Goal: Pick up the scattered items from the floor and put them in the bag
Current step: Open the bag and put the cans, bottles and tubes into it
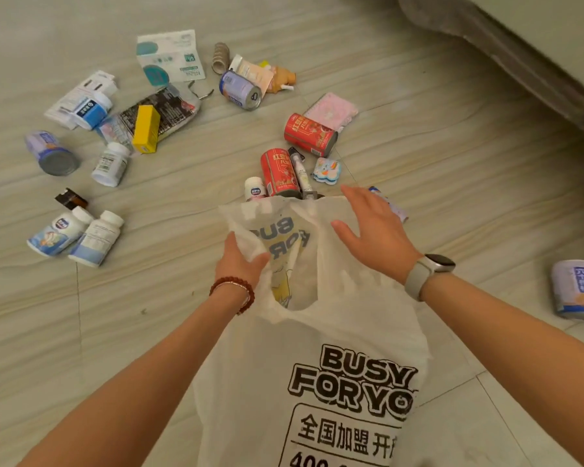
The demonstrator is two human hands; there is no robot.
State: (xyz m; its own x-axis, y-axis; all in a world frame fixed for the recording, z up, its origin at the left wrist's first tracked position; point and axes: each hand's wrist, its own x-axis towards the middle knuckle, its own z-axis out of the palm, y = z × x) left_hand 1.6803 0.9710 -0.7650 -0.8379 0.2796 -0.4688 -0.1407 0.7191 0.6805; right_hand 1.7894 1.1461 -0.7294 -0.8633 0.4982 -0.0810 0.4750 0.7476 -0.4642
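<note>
A white plastic bag (321, 382) printed "BUSY FOR YOU" lies on the floor in front of me. My left hand (241, 261) grips the bag's left handle at its mouth. My right hand (373, 230) hovers flat over the right handle with fingers spread, holding nothing. Just beyond the bag lie a red can (279, 173), a second red can (311, 134), a small white bottle (254, 188), a pen-like tube (300, 173) and a small colourful pad (327, 170).
Further left lie white pill bottles (76, 235), a brown bottle (71, 198), a silver-blue can (51, 153), a yellow box (146, 129) and packets. Far back sit a mask pack (169, 57) and a purple can (240, 90). Another can (579, 289) lies at right; furniture (520, 45) fills the top right.
</note>
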